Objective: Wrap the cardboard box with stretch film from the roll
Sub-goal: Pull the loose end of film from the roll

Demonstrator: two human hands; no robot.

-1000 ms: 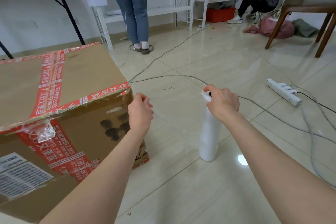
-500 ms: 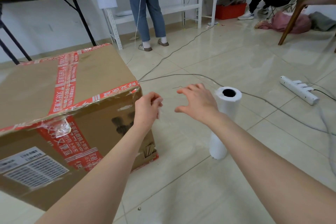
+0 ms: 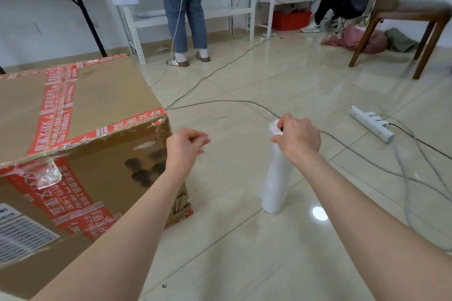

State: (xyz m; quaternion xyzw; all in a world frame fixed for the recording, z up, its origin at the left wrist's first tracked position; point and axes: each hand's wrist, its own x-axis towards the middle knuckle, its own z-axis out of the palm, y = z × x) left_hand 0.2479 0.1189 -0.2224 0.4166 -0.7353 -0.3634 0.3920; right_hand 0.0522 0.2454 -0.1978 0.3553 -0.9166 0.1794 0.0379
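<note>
- The cardboard box (image 3: 102, 110) stands on the floor at the left. It is brown and rectangular, with a rather glossy front face.
- Red printed tape (image 3: 57, 105) crosses the top of the box and runs along its upper front edge. It also runs down the front face. A crumpled piece of clear plastic hangs at that upper edge.
- A white label with barcodes (image 3: 22, 234) is stuck low on the front of the box.
- The roll (image 3: 276, 183) of stretch film is a tall white cylinder. It stands upright on the tiles, to the right of the box and apart from it.
- The right hand (image 3: 299, 138) grips the top end of the roll, with the fingers curled over it.
- The left hand (image 3: 182, 151) is between the box and the roll, near the front corner of the box. Its fingers are curled and the tips meet the thumb, pinching the film (image 3: 204, 153). The film is thin, clear and hardly visible.
- The floor (image 3: 244, 264) is made of smooth beige tiles that shine.
- A white power strip (image 3: 371, 123) and several grey cables lie on the floor at the right.
- A wooden chair (image 3: 411, 12) stands behind them.
</note>
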